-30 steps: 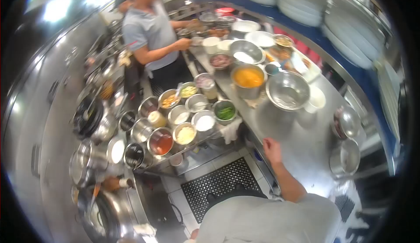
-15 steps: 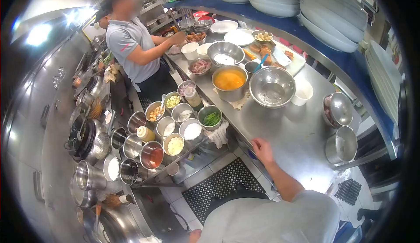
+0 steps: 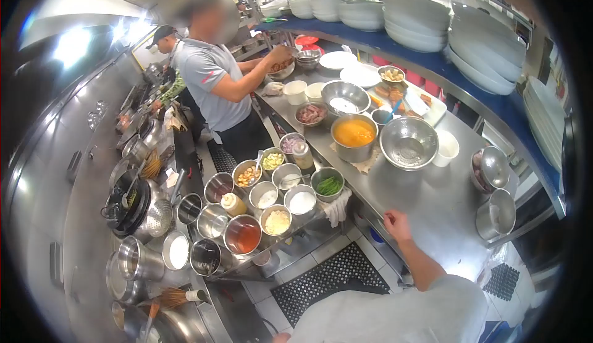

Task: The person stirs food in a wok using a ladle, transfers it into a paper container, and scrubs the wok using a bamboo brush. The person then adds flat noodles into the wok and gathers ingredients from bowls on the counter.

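Note:
My right hand [image 3: 397, 225] rests near the front edge of the steel counter [image 3: 432, 201], fingers curled; whether anything small is in them is hidden. Farther along the counter stand a pot of orange liquid [image 3: 354, 134] and a perforated steel bowl [image 3: 409, 142]. Of my left hand [image 3: 282, 337] only a sliver shows at the bottom edge, its fingers out of sight. To the left of my right hand are a pot of green vegetables [image 3: 328, 182] and a white cloth [image 3: 337, 208].
A co-worker [image 3: 219, 77] reaches into a bowl at the back; another person [image 3: 165, 41] stands farther left. Seasoning pots [image 3: 243, 234] fill the left station. Stacked bowls [image 3: 417, 22] line the blue shelf. A rubber mat [image 3: 330, 281] lies on the floor.
The view has swung and sharpened. The co-worker's arms have moved to the bowl at the back. My right hand keeps its place by the counter's edge, fingers still curled.

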Demonstrator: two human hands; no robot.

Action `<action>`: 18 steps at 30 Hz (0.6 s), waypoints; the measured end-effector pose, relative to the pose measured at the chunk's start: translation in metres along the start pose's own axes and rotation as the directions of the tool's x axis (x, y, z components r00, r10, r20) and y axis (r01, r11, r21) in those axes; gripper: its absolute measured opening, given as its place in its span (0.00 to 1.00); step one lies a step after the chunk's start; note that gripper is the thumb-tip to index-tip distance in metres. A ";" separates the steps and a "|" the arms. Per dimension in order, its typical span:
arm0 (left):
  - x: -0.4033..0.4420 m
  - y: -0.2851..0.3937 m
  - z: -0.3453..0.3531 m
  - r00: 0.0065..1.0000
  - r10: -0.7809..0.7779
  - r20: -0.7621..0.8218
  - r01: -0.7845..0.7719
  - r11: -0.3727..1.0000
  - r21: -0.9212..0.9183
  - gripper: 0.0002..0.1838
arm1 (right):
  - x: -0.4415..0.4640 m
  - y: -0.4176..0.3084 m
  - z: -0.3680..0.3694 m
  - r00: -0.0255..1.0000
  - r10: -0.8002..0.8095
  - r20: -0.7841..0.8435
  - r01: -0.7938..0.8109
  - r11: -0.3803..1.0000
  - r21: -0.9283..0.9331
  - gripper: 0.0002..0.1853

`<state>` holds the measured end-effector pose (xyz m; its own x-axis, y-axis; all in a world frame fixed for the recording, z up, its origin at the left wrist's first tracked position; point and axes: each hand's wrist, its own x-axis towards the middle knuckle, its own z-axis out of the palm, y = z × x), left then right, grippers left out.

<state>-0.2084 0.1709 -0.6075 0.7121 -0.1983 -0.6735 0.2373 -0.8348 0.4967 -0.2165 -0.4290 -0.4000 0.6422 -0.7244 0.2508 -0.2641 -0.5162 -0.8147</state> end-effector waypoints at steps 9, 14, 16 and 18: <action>0.018 -0.018 -0.003 0.999 0.020 0.031 -0.020 1.000 0.000 0.15 | -0.002 0.001 -0.001 0.999 -0.025 -0.025 0.024 0.999 -0.038 0.08; 0.017 -0.021 0.001 0.998 0.021 0.064 -0.021 1.000 -0.008 0.15 | -0.003 -0.005 -0.003 1.000 -0.004 -0.024 0.003 0.999 -0.042 0.09; 0.014 -0.022 0.005 0.997 0.026 0.072 -0.026 1.000 -0.013 0.15 | -0.003 -0.006 -0.004 1.000 0.013 -0.005 -0.013 0.999 -0.051 0.09; 0.013 -0.023 0.008 0.996 0.034 0.076 -0.033 0.999 -0.015 0.15 | -0.002 -0.015 -0.008 0.998 0.062 0.031 -0.060 0.996 -0.064 0.09</action>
<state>-0.2098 0.1829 -0.6323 0.6672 -0.2653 -0.6961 0.2233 -0.8202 0.5267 -0.2200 -0.4232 -0.3836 0.6467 -0.7403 0.1837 -0.3474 -0.5003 -0.7931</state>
